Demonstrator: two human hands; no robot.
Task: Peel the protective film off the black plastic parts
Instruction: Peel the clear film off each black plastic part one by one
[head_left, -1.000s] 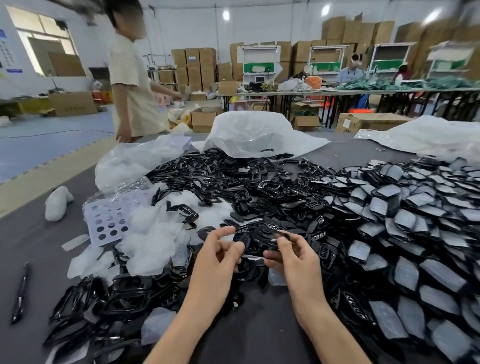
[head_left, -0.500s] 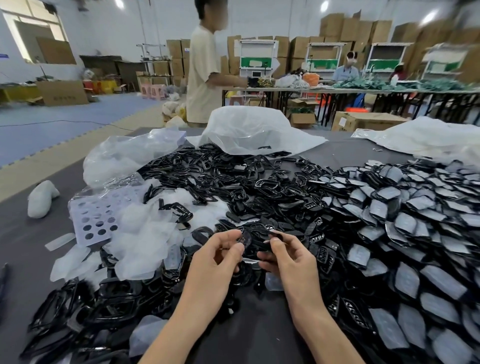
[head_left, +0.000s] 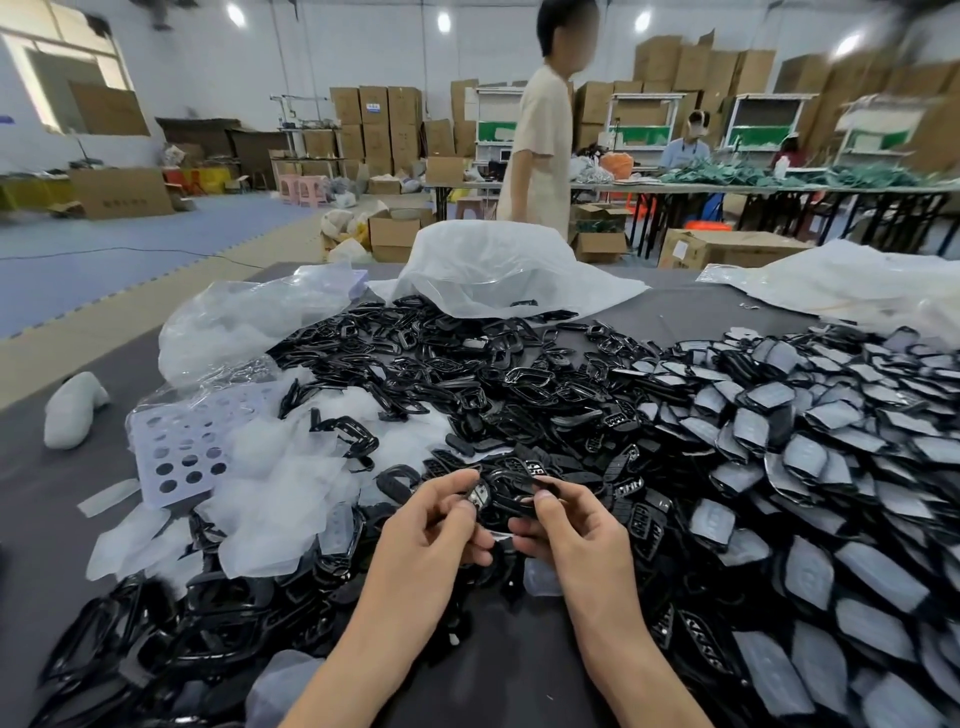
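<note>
**Now both hands pinch one black part over the heap**

Both forearms come up from the bottom edge and lean toward each other, meeting just below the middle of the view. The left hand (head_left: 436, 525) has its thumb and forefinger curled in and pinches the left end of a black part (head_left: 511, 491); its other fingers are tucked underneath. The right hand (head_left: 571, 530) pinches the opposite end, with the thumb on the near side and the forefinger hooked over the far edge. The two hands are close together but do not touch.

The black part is held just above the bench (head_left: 31, 499), over the near edge of the pile. Its long axis runs roughly left to right from one hand to the other, close to level. A pale, shiny patch shows at its left end by the left thumb; I cannot tell whether that is film or glare.

Bare black parts (head_left: 467, 374) are heaped behind the hands and to their left. Film-covered parts (head_left: 805, 467) spread out to the right. Loose peeled film (head_left: 275, 478) lies on the left, beside a perforated sheet (head_left: 182, 452).
</note>
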